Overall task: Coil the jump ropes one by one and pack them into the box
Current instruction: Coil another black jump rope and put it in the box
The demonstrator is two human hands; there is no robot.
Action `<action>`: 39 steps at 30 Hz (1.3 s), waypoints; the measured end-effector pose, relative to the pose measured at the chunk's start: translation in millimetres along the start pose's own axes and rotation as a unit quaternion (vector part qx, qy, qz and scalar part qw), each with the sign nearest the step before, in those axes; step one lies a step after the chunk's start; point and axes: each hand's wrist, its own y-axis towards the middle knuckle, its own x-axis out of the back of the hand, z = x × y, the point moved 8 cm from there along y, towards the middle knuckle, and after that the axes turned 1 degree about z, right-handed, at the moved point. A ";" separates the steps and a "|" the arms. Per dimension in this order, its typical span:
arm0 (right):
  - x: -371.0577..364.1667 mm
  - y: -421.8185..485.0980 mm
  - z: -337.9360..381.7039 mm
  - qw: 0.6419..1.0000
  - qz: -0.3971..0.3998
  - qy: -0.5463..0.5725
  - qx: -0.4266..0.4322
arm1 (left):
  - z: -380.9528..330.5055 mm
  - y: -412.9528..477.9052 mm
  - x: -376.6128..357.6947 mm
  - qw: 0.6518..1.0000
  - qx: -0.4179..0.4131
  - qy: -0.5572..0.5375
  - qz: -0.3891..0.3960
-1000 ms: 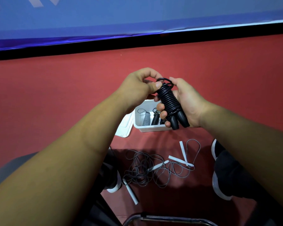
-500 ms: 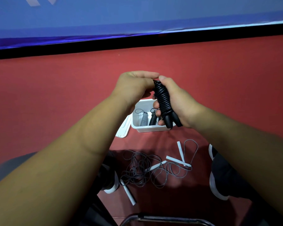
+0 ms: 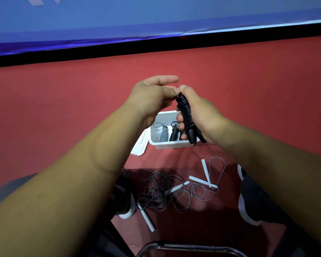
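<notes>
the loop atop the black rope (image 3: pixel 185 112) was gone, tucked in; the left hand (image 3: pixel 152 95) had straightened its fingers, thumb on the coil's top, the right hand (image 3: pixel 202 117) gripping it above the box (image 3: pixel 167 144). ready to pack, i'd say.

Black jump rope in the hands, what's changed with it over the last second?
The loop sticking out atop the coiled black jump rope is gone from view. The left hand has straightened its curled fingers, thumb still at the coil's top. The right hand still grips the coil. The white box, the coiled ropes in it and the loose grey ropes on the floor are unchanged.
</notes>
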 end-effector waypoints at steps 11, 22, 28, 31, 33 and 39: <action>-11.3 -13.6 -4.0 0.981 0.123 0.103 -0.113 | 6.5 -1.2 -3.6 0.999 -0.012 -0.034 -0.032; -12.8 -27.3 1.0 0.950 0.229 0.153 -0.148 | -10.3 1.9 1.9 0.997 -0.017 0.026 0.067; -16.3 -28.2 8.7 0.957 0.228 0.132 -0.121 | -26.5 -4.5 1.8 0.991 -0.090 0.062 0.076; -16.6 -25.6 11.8 0.960 0.222 0.130 -0.107 | -29.6 -4.9 3.0 0.990 -0.091 0.092 0.062; -16.6 -22.7 12.5 0.964 0.213 0.128 -0.096 | -29.6 -4.0 2.2 0.984 -0.090 0.146 0.055; -9.9 -11.0 16.6 0.980 0.177 0.088 -0.020 | -34.5 -3.5 4.5 0.946 -0.083 0.312 0.013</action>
